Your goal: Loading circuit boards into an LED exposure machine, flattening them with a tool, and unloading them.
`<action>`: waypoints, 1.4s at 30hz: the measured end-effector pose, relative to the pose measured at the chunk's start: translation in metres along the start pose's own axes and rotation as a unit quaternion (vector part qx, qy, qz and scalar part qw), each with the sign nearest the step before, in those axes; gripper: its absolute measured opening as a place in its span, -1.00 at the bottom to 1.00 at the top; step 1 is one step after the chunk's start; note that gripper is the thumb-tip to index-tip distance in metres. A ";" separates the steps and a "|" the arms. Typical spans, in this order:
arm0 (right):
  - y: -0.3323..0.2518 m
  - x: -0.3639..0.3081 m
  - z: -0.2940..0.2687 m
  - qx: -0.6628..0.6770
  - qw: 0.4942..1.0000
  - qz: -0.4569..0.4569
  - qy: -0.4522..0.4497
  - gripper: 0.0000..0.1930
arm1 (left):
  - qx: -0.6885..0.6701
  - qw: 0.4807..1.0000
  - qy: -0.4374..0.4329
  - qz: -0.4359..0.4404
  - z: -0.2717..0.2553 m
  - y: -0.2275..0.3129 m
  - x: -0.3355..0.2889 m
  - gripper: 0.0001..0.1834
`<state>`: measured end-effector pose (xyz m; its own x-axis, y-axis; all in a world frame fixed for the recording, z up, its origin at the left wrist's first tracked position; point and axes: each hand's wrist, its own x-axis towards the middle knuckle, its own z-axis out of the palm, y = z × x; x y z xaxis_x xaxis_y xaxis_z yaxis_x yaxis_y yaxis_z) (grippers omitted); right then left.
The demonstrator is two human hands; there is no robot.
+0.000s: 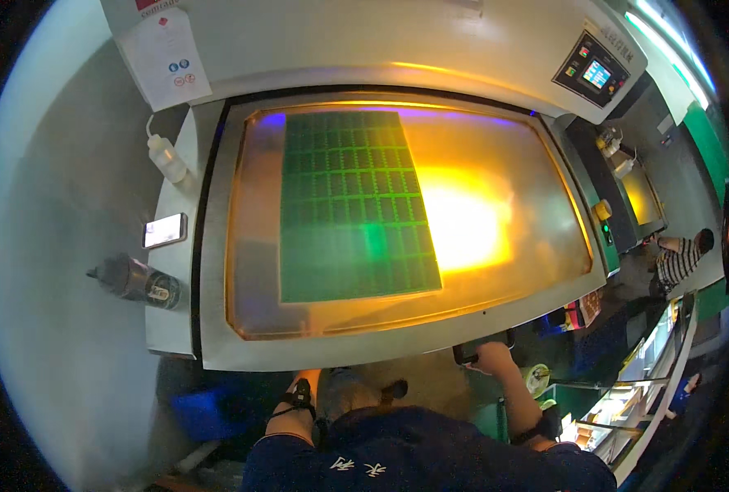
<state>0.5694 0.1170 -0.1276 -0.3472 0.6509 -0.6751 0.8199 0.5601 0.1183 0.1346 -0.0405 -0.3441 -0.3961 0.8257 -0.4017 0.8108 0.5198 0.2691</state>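
A green circuit board panel (352, 205) with a grid of repeated patterns lies on the shiny, film-covered bed (537, 279) of a large machine, left of its middle. My right hand (493, 358) is closed round a black handle (465, 353) below the front edge of the bed. On the left, my forearm (293, 414) with a black strap reaches up to the same front edge (331, 353). That edge hides the fingers of my left hand, so what it touches cannot be seen.
The machine's hood (364, 49) spans the back, with a control panel (594, 72) at right. A white squeeze bottle (167, 158), a phone (165, 231) and a dark bottle (141, 281) stand along the left ledge. Another person (678, 261) is at far right.
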 end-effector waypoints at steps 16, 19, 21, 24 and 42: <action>0.012 0.020 0.002 -0.018 0.997 -0.076 -0.007 -0.61 | 0.019 0.996 -0.037 -0.082 0.032 0.052 -0.008 -0.58; 0.009 0.016 -0.005 -0.016 0.998 -0.054 -0.042 -0.59 | 0.021 0.995 -0.041 -0.086 0.037 0.068 -0.008 -0.58; 0.012 0.014 -0.003 -0.014 0.998 -0.044 -0.052 -0.59 | 0.026 0.995 -0.043 -0.081 0.037 0.078 -0.005 -0.58; 0.016 0.011 0.008 0.011 0.995 -0.076 0.067 -0.69 | 0.028 0.994 -0.040 -0.096 0.037 0.081 -0.014 -0.58; 0.023 -0.059 0.018 0.183 0.890 -0.257 0.330 -0.41 | 0.012 0.986 -0.155 0.054 -0.083 0.107 -0.178 -0.53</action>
<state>0.6170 0.0818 -0.0981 -0.8116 0.5839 0.0171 0.5271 0.7445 -0.4097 0.2557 -0.1140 -0.1708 -0.1587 0.7675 -0.6211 0.8522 0.4242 0.3064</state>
